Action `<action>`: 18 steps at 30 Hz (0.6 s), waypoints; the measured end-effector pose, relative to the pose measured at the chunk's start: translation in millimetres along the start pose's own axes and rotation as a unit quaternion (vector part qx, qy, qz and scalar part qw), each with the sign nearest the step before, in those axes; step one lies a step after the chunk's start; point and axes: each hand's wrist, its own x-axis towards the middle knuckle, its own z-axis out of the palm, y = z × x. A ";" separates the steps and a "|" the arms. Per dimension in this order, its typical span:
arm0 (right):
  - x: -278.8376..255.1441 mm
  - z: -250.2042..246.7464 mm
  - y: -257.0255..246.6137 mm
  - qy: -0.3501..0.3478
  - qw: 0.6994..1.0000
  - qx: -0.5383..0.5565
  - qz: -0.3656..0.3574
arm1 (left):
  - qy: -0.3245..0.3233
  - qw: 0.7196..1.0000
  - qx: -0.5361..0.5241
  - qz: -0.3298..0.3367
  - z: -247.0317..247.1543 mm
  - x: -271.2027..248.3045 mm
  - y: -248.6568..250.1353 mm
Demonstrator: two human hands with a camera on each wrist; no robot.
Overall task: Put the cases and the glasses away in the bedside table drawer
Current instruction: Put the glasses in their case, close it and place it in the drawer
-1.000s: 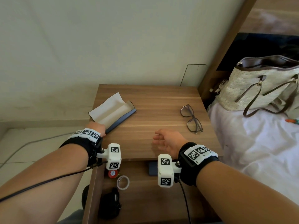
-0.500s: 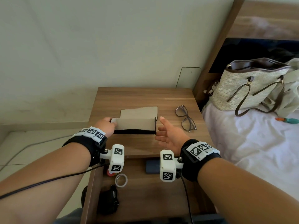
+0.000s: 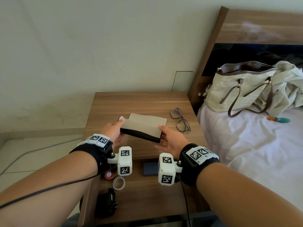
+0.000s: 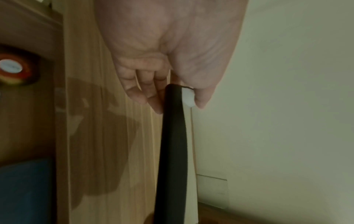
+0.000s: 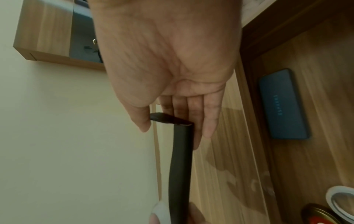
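An open glasses case point(image 3: 144, 126), black outside and beige inside, is held a little above the bedside table top point(image 3: 139, 102). My left hand point(image 3: 113, 130) pinches its left end, thumb on the lining and fingers under the black shell point(image 4: 172, 151). At the right end my right hand point(image 3: 170, 138) pinches it between thumb and fingers point(image 5: 203, 128). The case's long black edge point(image 5: 180, 166) faces me. A pair of dark-framed glasses point(image 3: 180, 120) lies unfolded on the table top, just right of the case. The drawer point(image 3: 147, 202) below stands pulled out.
In the drawer lie a blue flat box point(image 3: 150, 168), a tape roll point(image 3: 119, 183), a red-lidded tin point(image 3: 109, 174) and a black object point(image 3: 105, 205). A bed point(image 3: 254, 153) with a woven handbag point(image 3: 237, 89) is at the right. Behind the table is a wall.
The case lay at the table's left with only my left hand on it. It has been turned and lifted to the middle, and my right hand has taken its right end.
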 end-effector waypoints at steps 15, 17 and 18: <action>6.8 -4.3 2.1 -0.038 0.999 0.007 0.014 | -0.095 0.987 -0.132 -0.009 61.7 -27.8 -3.9; 11.1 -10.6 -0.3 -0.029 0.998 -0.060 0.015 | -0.097 0.986 -0.133 -0.002 63.5 -23.8 -1.2; 13.3 -14.3 -2.1 -0.020 0.996 -0.087 0.013 | -0.097 0.986 -0.137 0.001 64.0 -21.8 -0.4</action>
